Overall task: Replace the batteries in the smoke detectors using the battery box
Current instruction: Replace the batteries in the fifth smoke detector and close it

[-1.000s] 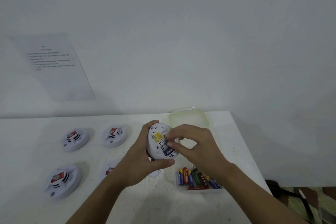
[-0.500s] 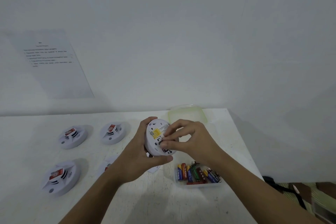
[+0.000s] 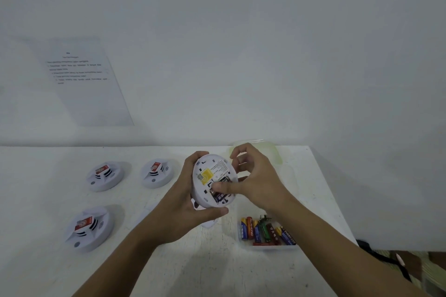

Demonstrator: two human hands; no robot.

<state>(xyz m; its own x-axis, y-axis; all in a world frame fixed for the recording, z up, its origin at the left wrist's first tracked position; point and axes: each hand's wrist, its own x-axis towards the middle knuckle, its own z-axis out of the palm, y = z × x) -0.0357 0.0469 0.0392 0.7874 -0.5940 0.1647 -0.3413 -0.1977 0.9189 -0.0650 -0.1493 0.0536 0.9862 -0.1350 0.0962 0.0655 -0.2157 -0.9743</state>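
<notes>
Your left hand point(image 3: 185, 210) grips the round white plastic smoke detector point(image 3: 213, 181), underside up. Your right hand point(image 3: 255, 181) pinches at its battery slot; beneath that wrist sits the clear battery box point(image 3: 268, 245) of cylindrical cells.

Bare desk point(image 3: 212, 270) in front, open approach. Three detectors point(image 3: 104, 176) crowd left; battery box point(image 3: 266, 247) blocks near right; lid point(image 3: 277, 154) behind.

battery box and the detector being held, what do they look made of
Battery box: looks like clear, glossy plastic, since the batteries show through its wall. Held detector: seemingly white moulded plastic, fairly matte, with cut slots and a yellow sticker.
</notes>
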